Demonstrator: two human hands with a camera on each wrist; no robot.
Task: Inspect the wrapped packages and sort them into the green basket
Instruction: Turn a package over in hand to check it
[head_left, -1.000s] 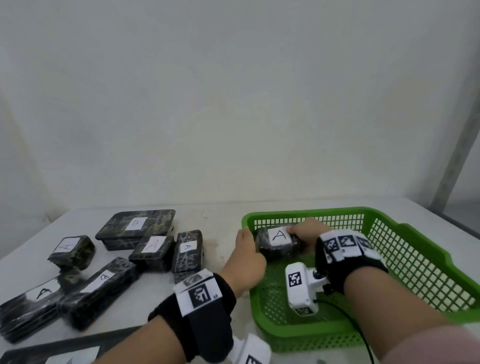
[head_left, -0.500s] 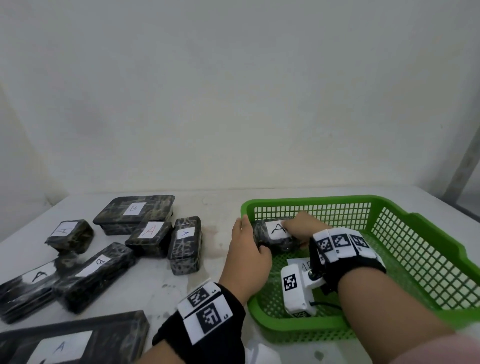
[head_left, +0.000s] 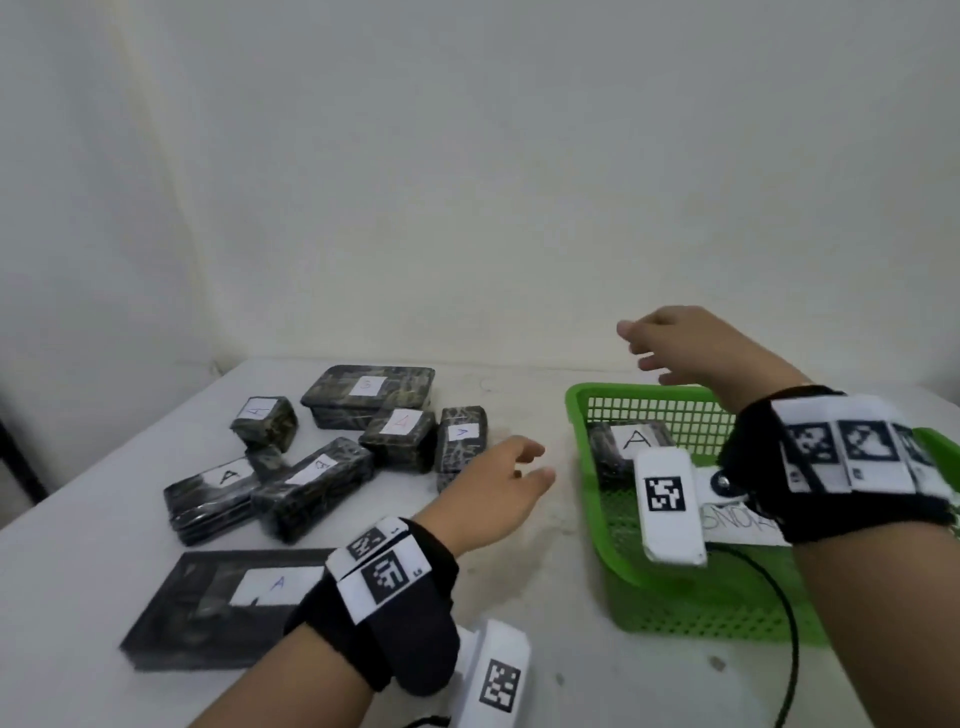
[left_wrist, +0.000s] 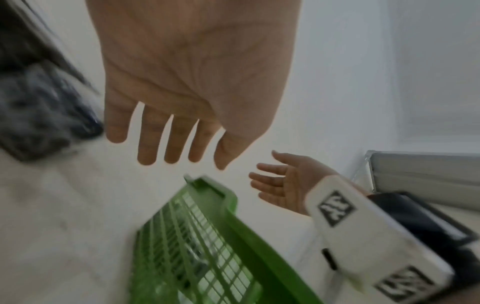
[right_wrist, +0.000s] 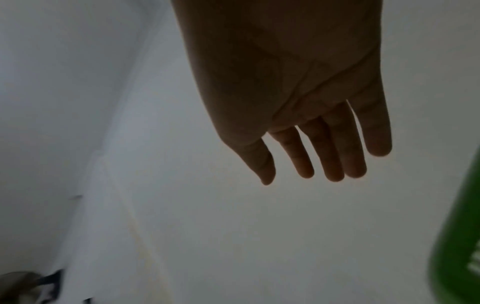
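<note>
A dark wrapped package labelled A (head_left: 626, 444) lies in the far left corner of the green basket (head_left: 618, 540), partly hidden by my right wrist camera. My right hand (head_left: 675, 338) hovers open above the basket's far rim, fingers spread, holding nothing; the right wrist view shows the same spread hand (right_wrist: 311, 160). My left hand (head_left: 511, 470) floats open over the table just left of the basket (left_wrist: 221, 205), near a small package labelled A (head_left: 461, 436). Its straight fingers (left_wrist: 155, 144) hold nothing. Several more wrapped packages lie on the left.
On the white table (head_left: 519, 597) lie a large flat package marked B (head_left: 369, 395), a cube marked A (head_left: 262, 421), two long packages (head_left: 311, 480) and a big flat one marked A (head_left: 228, 603) at the near edge. A white paper slip (head_left: 743, 525) lies in the basket.
Both hands let go of the A package, which now lies in the basket. The right hand rose above the far rim; the left hand drew back left over the table.
</note>
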